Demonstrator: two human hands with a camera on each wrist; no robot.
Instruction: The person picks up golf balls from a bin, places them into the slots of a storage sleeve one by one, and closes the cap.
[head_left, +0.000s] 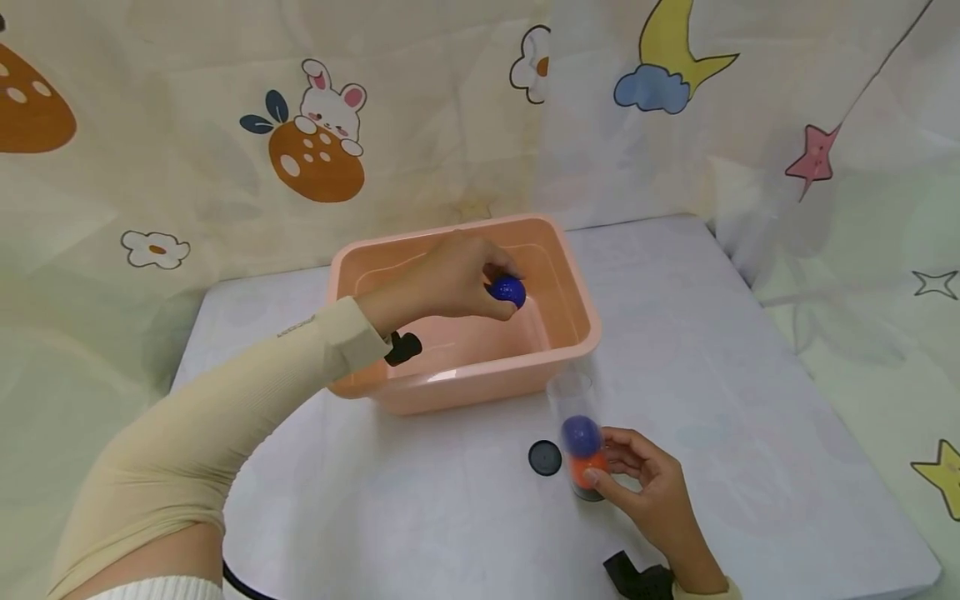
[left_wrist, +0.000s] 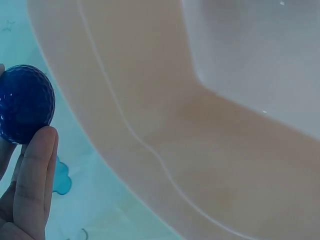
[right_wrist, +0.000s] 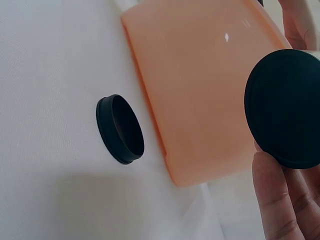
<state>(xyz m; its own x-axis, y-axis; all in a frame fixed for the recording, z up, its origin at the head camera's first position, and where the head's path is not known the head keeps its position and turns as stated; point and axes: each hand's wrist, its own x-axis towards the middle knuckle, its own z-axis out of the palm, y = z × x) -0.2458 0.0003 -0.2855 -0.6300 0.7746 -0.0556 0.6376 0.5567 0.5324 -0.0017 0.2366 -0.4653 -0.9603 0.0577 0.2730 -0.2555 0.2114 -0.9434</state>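
My left hand (head_left: 461, 279) pinches a dimpled blue golf ball (head_left: 507, 291) between thumb and fingers, above the inside of a pink plastic basin (head_left: 480, 379). The same golf ball (left_wrist: 25, 104) shows at the left edge of the left wrist view. In front of the basin, my right hand (head_left: 648, 483) grips the lower part of a clear tube (head_left: 570, 390). Inside the tube, a blue ball (head_left: 581, 435) sits on an orange ball (head_left: 585, 471). A dark cap (right_wrist: 285, 107) closes the tube's bottom end in the right wrist view.
A loose black lid (head_left: 545, 457) lies on the white-covered table (head_left: 450, 508), left of the tube; the right wrist view shows its raised rim (right_wrist: 135, 127). Behind the table hangs a patterned cloth (head_left: 435, 108). A black strap piece (head_left: 637, 579) is at the right wrist.
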